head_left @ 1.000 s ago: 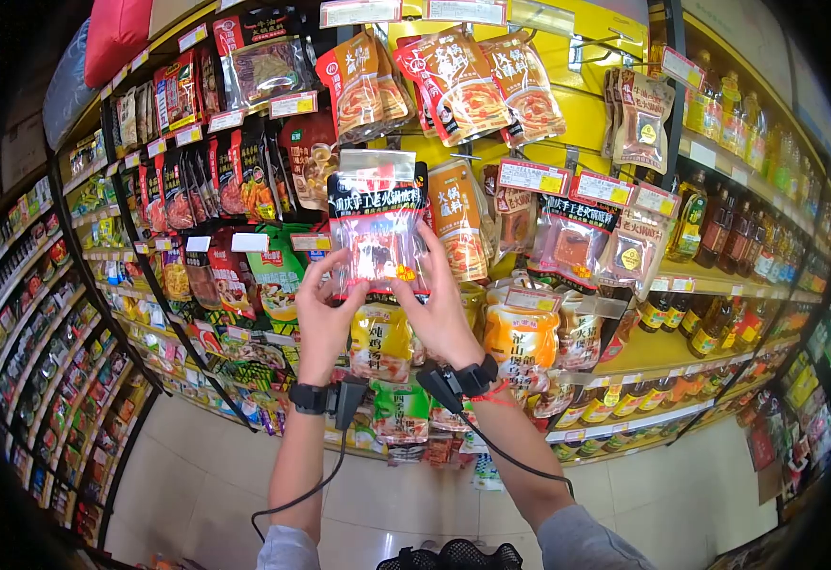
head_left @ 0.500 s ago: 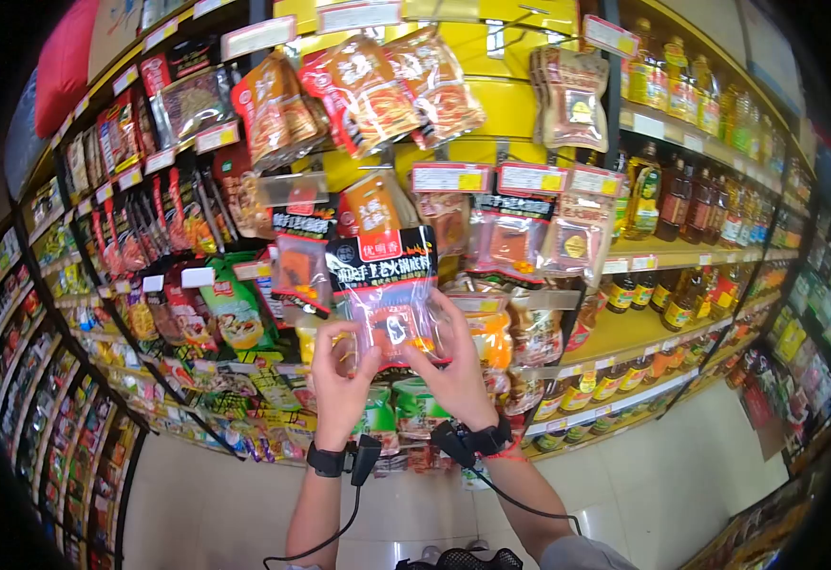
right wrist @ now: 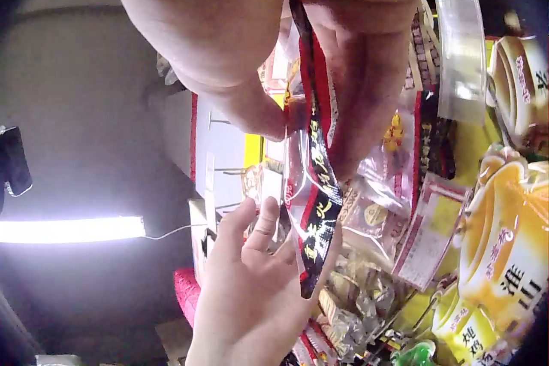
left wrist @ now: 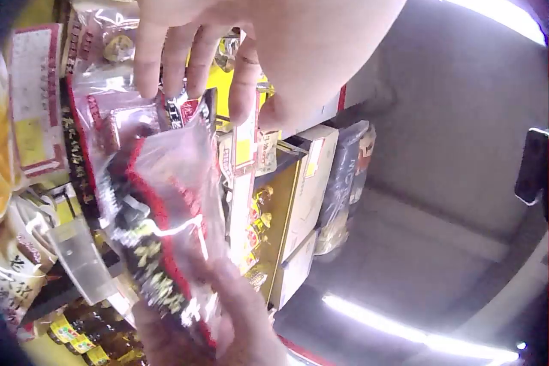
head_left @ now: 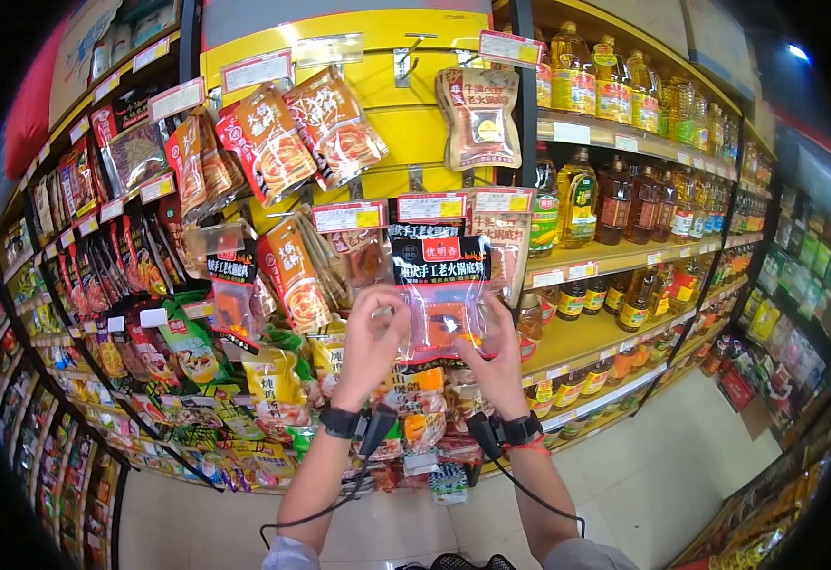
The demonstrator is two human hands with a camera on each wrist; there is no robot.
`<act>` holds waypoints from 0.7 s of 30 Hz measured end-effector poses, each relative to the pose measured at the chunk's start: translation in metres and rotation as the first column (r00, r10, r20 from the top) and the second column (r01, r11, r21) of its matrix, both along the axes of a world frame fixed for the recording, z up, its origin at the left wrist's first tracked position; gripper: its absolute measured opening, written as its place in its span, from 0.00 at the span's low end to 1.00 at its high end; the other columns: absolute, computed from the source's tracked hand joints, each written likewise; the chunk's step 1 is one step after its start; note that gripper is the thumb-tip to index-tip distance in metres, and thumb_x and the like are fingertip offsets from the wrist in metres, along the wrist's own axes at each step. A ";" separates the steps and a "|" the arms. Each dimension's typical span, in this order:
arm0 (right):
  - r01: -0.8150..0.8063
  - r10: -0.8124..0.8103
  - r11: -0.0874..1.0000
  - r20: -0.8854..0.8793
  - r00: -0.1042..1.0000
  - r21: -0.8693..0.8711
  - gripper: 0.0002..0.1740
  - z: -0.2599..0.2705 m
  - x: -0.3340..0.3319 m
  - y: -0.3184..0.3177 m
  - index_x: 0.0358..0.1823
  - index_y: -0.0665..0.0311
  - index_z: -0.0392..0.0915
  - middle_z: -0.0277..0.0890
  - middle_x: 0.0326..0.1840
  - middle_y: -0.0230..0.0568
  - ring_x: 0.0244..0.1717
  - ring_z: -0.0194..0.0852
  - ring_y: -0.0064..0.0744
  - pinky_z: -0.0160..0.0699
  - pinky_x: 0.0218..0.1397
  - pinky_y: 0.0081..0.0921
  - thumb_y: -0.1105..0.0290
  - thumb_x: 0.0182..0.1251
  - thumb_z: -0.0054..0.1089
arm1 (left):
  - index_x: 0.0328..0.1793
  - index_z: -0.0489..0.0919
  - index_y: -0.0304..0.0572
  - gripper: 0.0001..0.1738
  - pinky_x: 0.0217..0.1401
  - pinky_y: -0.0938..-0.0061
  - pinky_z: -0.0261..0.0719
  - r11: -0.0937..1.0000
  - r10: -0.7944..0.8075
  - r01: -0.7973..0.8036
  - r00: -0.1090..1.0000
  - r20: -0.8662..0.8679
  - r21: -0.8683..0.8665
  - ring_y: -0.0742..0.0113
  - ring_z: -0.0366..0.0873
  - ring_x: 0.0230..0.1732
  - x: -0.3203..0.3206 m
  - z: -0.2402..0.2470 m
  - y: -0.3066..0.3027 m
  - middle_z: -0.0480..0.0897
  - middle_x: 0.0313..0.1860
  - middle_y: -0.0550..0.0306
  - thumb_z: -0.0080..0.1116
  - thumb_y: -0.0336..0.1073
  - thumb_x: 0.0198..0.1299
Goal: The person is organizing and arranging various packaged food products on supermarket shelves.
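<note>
A packet with a black top and a clear window showing a red-orange block (head_left: pixel 442 321) is upright before the shelf. My right hand (head_left: pixel 497 366) pinches its right side, thumb in front. In the right wrist view the packet (right wrist: pixel 319 207) appears edge-on between the thumb and fingers of my right hand (right wrist: pixel 343 48). My left hand (head_left: pixel 370 347) is beside the packet's left edge, fingers loosely bent. The left wrist view shows those fingers of my left hand (left wrist: pixel 283 31) apart from the packet (left wrist: pixel 163 203), with my right hand (left wrist: pixel 236 319) gripping the far side.
Similar packets hang behind: a black-topped one (head_left: pixel 232 290) to the left, brown ones (head_left: pixel 268 142) above, and yellow ones (head_left: pixel 277 385) below. Price tags (head_left: pixel 351 217) project from the yellow rack (head_left: pixel 406 133). Oil bottles (head_left: pixel 577 199) line shelves at right.
The view has shifted right along the shelf, with the packet and both hands now before the right part of the rack. My left hand has let go of the packet.
</note>
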State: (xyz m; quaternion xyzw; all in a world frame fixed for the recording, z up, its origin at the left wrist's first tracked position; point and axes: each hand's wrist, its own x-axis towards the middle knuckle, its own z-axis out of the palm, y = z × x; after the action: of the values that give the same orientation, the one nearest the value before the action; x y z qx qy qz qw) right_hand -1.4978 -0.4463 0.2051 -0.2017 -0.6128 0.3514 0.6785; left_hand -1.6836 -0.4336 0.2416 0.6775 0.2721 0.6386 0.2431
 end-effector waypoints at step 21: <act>-0.085 0.085 0.995 0.022 0.996 0.042 0.39 0.022 0.017 0.025 0.72 0.67 0.50 0.65 0.65 0.51 0.63 0.68 0.32 0.72 0.61 0.26 0.83 0.62 0.58 | 0.73 0.64 0.39 0.26 0.76 0.64 0.54 0.994 -0.111 0.112 0.994 -0.019 0.004 0.62 0.56 0.76 0.020 0.091 0.005 0.65 0.73 0.56 0.44 0.40 0.72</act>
State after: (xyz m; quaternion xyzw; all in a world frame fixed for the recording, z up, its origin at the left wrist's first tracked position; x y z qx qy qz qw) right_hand -1.4808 -0.4208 0.2269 -0.1643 -0.6352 0.3646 0.6608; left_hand -1.6639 -0.4285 0.3327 0.6983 0.2344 0.6183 0.2741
